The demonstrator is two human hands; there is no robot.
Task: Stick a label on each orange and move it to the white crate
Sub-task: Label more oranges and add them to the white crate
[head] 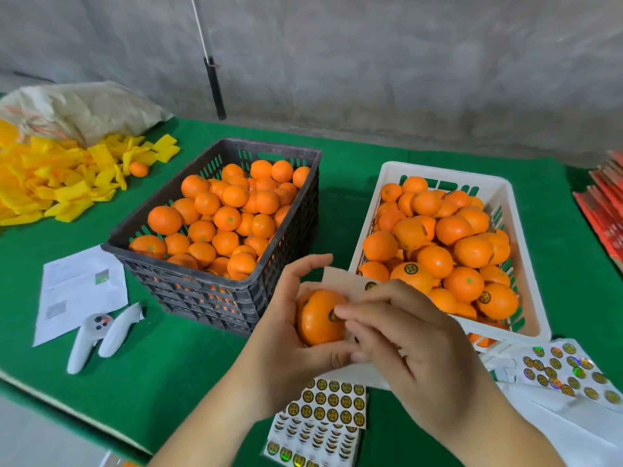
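An orange (320, 318) is cupped in the left hand (286, 335) before the white crate (438, 173) while a label (333, 315) is pinched on by the right hand (404, 342); it should be pressed flat from centre to edge.

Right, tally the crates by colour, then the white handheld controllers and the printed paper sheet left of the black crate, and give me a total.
Black crate: 1
White crate: 1
White controllers: 2
Printed paper sheet: 1
Total: 5
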